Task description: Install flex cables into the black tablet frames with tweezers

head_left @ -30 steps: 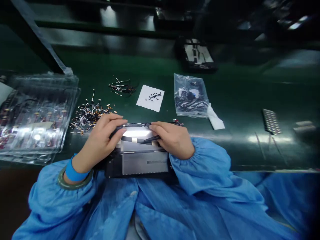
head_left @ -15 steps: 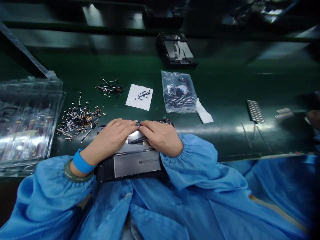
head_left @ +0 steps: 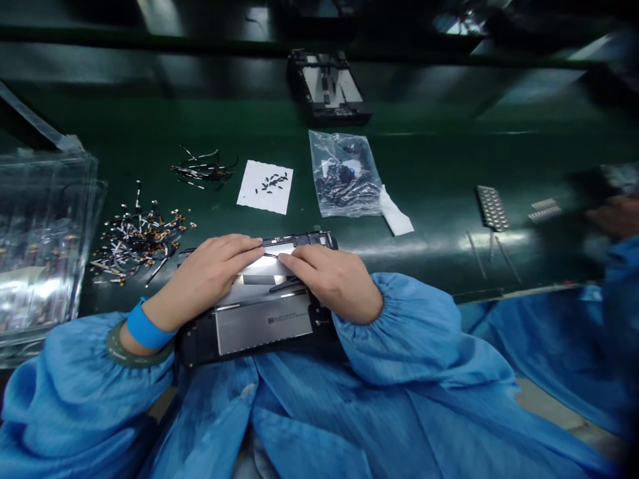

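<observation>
An opened tablet-like device (head_left: 264,324), with a black frame and grey battery panels, lies tilted on the bench edge against my body. My left hand (head_left: 214,269) rests on its far left part, fingers stretched out together, the thumb hidden. My right hand (head_left: 334,276) lies over the far right part, its fingers curled down and fingertips near a thin black cable (head_left: 271,255). From under its palm sticks out a slim black tool, like tweezers (head_left: 287,286), which seems held there. The fingertips of both hands are a little apart.
Left are clear trays (head_left: 44,246) and a pile of small flex cables (head_left: 137,243); more black cables (head_left: 204,169) lie behind. Ahead are white paper (head_left: 264,199) with black bits, a plastic bag (head_left: 344,176) and stacked devices (head_left: 329,86). A co-worker's hand (head_left: 619,216) is far right.
My right hand has shifted right and the fingertips have parted, baring more of the device's far edge and the thin cable. The black tool has moved right across the device. The view has shifted slightly.
</observation>
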`<move>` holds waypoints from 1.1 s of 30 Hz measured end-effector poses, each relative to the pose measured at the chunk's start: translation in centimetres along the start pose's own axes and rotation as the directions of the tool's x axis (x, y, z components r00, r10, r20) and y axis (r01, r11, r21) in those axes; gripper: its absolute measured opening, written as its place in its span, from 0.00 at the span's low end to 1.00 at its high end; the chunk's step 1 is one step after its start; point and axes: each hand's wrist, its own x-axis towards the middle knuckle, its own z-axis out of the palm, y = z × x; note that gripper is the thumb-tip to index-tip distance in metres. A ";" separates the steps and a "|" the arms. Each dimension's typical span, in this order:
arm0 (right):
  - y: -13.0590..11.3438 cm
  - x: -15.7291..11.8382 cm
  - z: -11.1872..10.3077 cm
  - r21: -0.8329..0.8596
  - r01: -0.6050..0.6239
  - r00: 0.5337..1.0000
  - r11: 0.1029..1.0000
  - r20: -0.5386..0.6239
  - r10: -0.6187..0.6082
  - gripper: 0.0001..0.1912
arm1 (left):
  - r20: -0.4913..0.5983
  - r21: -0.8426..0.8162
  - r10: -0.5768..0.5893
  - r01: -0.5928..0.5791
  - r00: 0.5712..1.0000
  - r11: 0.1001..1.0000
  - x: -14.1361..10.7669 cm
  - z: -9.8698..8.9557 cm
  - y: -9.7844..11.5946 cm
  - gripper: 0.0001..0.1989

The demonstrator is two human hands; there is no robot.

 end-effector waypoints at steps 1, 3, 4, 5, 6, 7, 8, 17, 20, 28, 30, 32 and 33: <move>0.1 -0.2 0.0 -0.012 0.006 1.000 1.000 -0.006 -0.006 0.15 | -0.002 0.010 0.012 -0.012 1.000 1.000 0.0 0.1 0.0 0.21; 0.1 -0.4 0.2 -0.037 0.015 0.999 0.999 -0.042 -0.017 0.15 | -0.010 0.026 0.035 -0.034 0.999 0.999 0.0 0.2 0.0 0.20; 0.2 -0.4 0.3 -0.049 0.016 0.998 0.999 -0.066 -0.019 0.15 | -0.015 0.036 0.045 -0.044 0.999 0.998 0.0 0.2 0.0 0.20; 0.2 -0.5 0.5 -0.061 0.014 0.996 0.998 -0.088 -0.019 0.14 | -0.022 0.049 0.056 -0.055 0.998 0.997 0.1 0.1 0.1 0.20; 0.3 -0.5 0.7 -0.071 0.008 0.994 0.997 -0.104 -0.016 0.14 | -0.029 0.065 0.068 -0.066 0.997 0.996 0.1 0.1 0.1 0.19; 0.3 -0.5 0.9 -0.078 0.000 0.994 0.997 -0.113 -0.009 0.15 | -0.031 0.082 0.082 -0.079 0.996 0.993 0.1 0.0 0.2 0.19; 0.4 -0.5 1.1 -0.082 -0.007 0.993 0.997 -0.116 -0.002 0.15 | -0.032 0.099 0.093 -0.089 0.995 0.991 0.2 0.0 0.2 0.19; 0.5 -0.5 1.4 -0.081 -0.021 0.991 0.997 -0.136 0.010 0.14 | -0.014 0.035 0.040 -0.040 0.999 0.999 0.1 0.1 0.2 0.21; 0.5 -0.6 1.4 -0.062 -0.030 0.994 0.998 -0.105 0.023 0.15 | -0.015 -0.031 0.003 -0.004 1.000 1.000 0.0 0.3 0.1 0.21; 0.4 -0.3 1.4 -0.059 -0.030 0.994 0.998 -0.105 0.024 0.15 | -0.038 -0.105 -0.011 0.007 0.999 0.994 -0.1 0.6 0.0 0.23; 0.4 -0.3 1.4 -0.058 -0.031 0.998 0.998 -0.059 0.027 0.16 | -0.036 -0.105 -0.010 0.006 0.999 0.994 -0.2 0.7 -0.1 0.23; 0.6 -0.4 1.2 -0.042 -0.041 0.999 0.998 -0.010 0.041 0.16 | -0.032 -0.079 0.003 -0.005 0.999 0.997 -0.2 0.7 -0.3 0.23; 0.8 -0.6 1.1 -0.019 -0.054 0.999 0.998 -0.005 0.054 0.16 | -0.032 -0.067 0.019 -0.021 0.999 0.998 -0.2 0.6 -0.4 0.23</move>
